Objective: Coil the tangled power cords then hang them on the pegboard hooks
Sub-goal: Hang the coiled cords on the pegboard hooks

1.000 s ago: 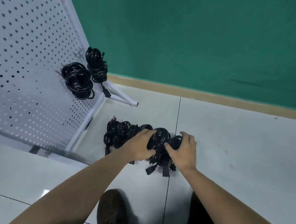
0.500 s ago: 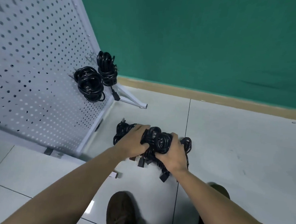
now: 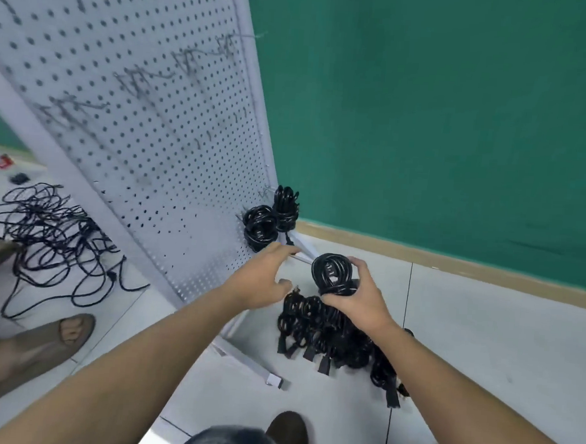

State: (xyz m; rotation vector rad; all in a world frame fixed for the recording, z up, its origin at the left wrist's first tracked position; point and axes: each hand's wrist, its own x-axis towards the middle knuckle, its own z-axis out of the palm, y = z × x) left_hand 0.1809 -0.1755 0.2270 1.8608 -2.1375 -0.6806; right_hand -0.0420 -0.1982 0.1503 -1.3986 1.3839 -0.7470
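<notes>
My right hand [image 3: 355, 299] grips one coiled black power cord [image 3: 331, 272] and holds it just above a pile of coiled cords [image 3: 329, 330] on the floor. Empty, my left hand [image 3: 260, 281] hovers with relaxed fingers between that coil and the white pegboard [image 3: 137, 109]. Two coiled cords [image 3: 267, 220] hang on hooks at the pegboard's lower right corner. More bare hooks [image 3: 146, 79] stick out higher on the board, blurred. A loose tangle of black cords [image 3: 50, 241] lies on the floor to the left of the board.
The pegboard stands on white metal feet [image 3: 252, 363] on a pale tiled floor. A green wall with a tan baseboard [image 3: 453, 262] runs behind. Another person's sandalled foot [image 3: 37, 347] is at the left. My own shoe [image 3: 289, 434] is at the bottom.
My right hand has lifted one coil off the pile. The left hand has let go of the pile and moved up toward the pegboard. The view has swung left and up.
</notes>
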